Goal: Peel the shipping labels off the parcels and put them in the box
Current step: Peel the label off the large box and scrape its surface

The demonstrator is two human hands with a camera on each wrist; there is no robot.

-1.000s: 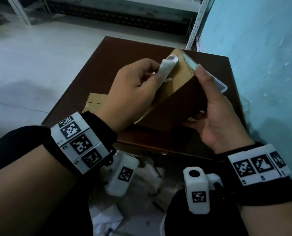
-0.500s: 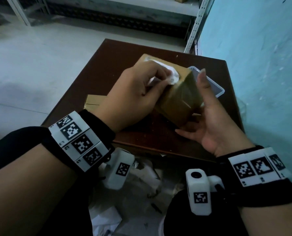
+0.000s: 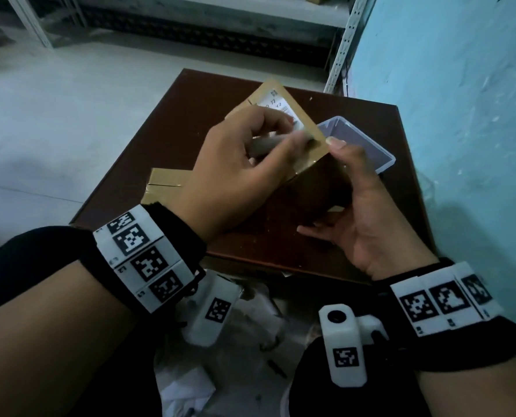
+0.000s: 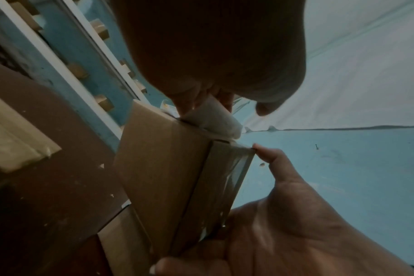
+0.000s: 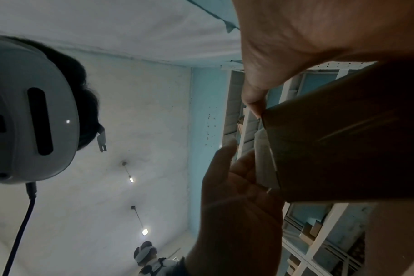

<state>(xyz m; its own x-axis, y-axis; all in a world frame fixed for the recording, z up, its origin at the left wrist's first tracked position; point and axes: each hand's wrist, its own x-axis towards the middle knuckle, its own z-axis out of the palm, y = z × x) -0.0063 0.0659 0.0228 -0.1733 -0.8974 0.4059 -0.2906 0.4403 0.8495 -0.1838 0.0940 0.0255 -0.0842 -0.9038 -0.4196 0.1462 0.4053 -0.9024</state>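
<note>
A brown cardboard parcel (image 3: 313,188) is held tilted above the dark brown table (image 3: 166,139). My right hand (image 3: 350,212) grips it from the right and below, thumb at its top corner. My left hand (image 3: 244,164) pinches the peeled, rolled-up end of the white shipping label (image 3: 277,111) on the parcel's top face; the label's far part still sticks to the cardboard. In the left wrist view the rolled label (image 4: 213,119) curls off the parcel (image 4: 158,168) between my fingertips. A clear plastic box (image 3: 359,145) sits open on the table just behind the parcel.
A second flat cardboard parcel (image 3: 166,185) lies on the table's left side, under my left wrist. White paper scraps (image 3: 184,389) lie on the floor below the table's near edge. A blue wall (image 3: 461,115) stands close on the right, metal shelving (image 3: 341,46) behind.
The parcel has been tipped so its labelled top face turns up toward me. My left hand has pulled the label's peeled end back toward me, rolling it.
</note>
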